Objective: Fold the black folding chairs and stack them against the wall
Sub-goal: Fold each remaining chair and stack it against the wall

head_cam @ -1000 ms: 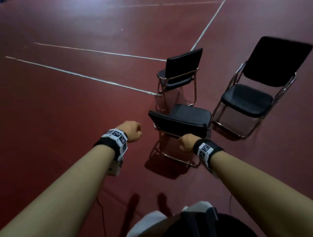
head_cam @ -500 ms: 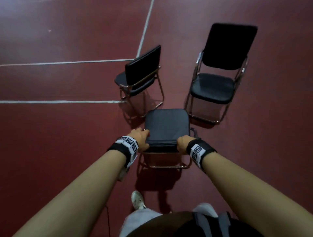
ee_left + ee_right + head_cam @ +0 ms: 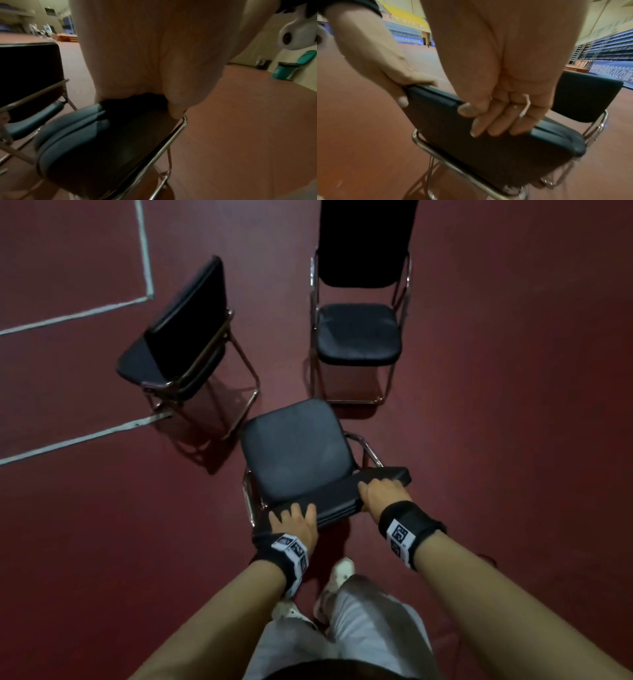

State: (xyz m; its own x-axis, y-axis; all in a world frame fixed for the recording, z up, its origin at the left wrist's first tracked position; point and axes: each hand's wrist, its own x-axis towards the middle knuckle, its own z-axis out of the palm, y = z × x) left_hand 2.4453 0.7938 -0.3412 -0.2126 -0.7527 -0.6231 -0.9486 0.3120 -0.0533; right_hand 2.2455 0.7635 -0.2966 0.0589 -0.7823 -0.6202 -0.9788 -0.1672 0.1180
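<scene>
head view: we stand over three black chairs on the red floor (image 3: 513, 440), none folded yet and no wall in sight. the near chair (image 3: 294, 453) is right below us, its back turned to us; the left chair (image 3: 185, 326) stands beside the white line's (image 3: 68, 316) corner, the far chair (image 3: 358, 330) well beyond. our left hand (image 3: 294, 522) grips the top of the near chair's backrest (image 3: 342, 494) at its left end, our right hand (image 3: 380, 494) toward its right end.

left wrist view: our left hand (image 3: 154, 54) fills the frame, thumb down behind the backrest (image 3: 106, 142); the fingers are hidden over the edge. a chrome tube (image 3: 171, 138) runs along the side.

right wrist view: our right hand (image 3: 505, 101) wraps the padded top edge (image 3: 488, 148), fingers curled down over the back. our left hand (image 3: 385, 67) pinches the far end, thumb behind.

we judge the chair stiff, steel-framed and moderately heavy, the vinyl padding soft and a bit slick. holding the backrest top steadies it; to fold, we'd lift the seat's front edge, keeping fingers clear of the hinges.
</scene>
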